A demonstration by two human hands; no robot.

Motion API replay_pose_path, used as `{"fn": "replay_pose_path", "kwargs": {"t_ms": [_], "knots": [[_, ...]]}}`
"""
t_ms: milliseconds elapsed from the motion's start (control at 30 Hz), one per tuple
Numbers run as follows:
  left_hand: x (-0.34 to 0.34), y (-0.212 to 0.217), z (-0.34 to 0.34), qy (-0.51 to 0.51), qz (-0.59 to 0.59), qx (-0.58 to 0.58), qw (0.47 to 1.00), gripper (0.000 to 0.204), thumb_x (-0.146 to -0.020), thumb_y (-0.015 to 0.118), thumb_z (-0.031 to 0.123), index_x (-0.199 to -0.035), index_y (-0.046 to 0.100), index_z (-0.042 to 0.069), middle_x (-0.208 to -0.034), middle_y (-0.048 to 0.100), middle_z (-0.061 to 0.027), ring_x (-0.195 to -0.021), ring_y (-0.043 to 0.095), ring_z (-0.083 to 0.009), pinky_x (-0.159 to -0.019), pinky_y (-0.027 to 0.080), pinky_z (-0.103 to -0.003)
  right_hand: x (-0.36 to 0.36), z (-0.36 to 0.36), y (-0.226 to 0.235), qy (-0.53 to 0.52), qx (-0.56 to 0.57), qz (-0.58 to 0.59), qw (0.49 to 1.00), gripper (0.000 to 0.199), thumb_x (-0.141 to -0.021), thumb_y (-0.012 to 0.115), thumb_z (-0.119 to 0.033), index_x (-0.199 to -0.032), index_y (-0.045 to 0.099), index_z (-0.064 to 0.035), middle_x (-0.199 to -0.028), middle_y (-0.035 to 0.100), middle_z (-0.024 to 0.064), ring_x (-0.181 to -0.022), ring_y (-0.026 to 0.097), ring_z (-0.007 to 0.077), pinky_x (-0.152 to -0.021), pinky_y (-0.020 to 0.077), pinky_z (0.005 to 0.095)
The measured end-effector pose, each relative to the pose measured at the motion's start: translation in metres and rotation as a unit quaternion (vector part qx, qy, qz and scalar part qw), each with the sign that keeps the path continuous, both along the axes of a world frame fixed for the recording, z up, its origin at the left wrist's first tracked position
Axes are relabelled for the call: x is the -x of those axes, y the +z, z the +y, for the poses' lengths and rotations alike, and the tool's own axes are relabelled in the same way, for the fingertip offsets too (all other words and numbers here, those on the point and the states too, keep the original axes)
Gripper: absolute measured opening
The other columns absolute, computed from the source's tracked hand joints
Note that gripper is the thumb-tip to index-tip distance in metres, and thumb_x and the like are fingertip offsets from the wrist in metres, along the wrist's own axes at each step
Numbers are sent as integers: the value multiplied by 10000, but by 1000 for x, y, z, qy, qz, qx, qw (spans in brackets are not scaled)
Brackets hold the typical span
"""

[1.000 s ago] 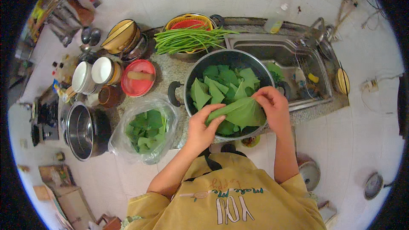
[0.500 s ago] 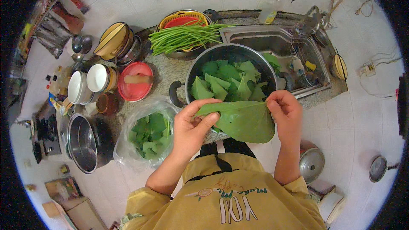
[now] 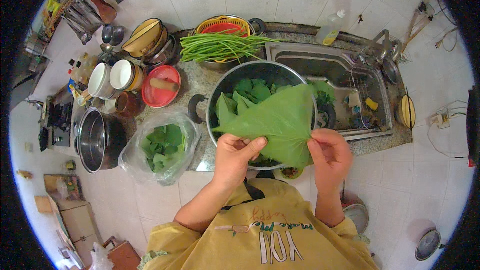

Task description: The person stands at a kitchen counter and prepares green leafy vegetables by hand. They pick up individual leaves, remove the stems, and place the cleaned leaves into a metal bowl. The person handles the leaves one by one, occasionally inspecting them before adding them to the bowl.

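Note:
A broad green leaf (image 3: 280, 127) is stretched between my two hands over the near side of a big dark pot. My left hand (image 3: 235, 157) pinches its lower left edge between thumb and fingers. My right hand (image 3: 330, 155) grips the right end, where the veins meet. Inside the two-handled pot (image 3: 216, 92) lie several more green leaves (image 3: 252, 90), partly covered by the held one. To the left, a clear plastic bag (image 3: 132, 152) contains leaves and leaf pieces (image 3: 165, 147).
Long green stems (image 3: 220, 47) rest across a yellow basket (image 3: 212, 21) behind the pot. A metal sink (image 3: 295, 55) with a yellow sponge (image 3: 371, 103) is at right. Bowls (image 3: 121, 75), a red lid (image 3: 160, 97) and an empty dark pot (image 3: 95, 140) stand left.
The leaf has swung from hanging below my hands to spreading upward across the pot. My left hand has shifted down and right along its edge. The view has shifted slightly.

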State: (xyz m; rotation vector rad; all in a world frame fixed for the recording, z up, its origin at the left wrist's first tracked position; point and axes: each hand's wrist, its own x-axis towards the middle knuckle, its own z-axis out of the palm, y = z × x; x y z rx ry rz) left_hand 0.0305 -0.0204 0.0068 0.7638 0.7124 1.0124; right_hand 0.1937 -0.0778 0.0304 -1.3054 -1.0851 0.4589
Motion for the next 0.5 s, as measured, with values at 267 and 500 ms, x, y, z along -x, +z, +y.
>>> {"fn": "replay_pose_path", "kwargs": {"t_ms": [267, 500], "knots": [[-18, 15, -12, -21, 126, -86, 988, 194, -777, 586, -5, -968, 558, -21, -792, 574, -17, -649, 495, -73, -573, 403, -205, -13, -4, -2, 45, 53, 173, 982, 254, -631, 680, 58, -833, 550, -25, -877, 549, 70, -777, 540, 128, -676, 448, 237], [-16, 5, -5, -2, -50, -15, 999, 178, -828, 533, 66, -994, 500, 8, -733, 531, -44, -604, 503, -118, -515, 413, -224, -13, -7, -4, -100, 18, 130, 986, 197, -631, 679, 52, -735, 541, -43, -871, 547, 68, -744, 517, 112, -623, 427, 214]]}}
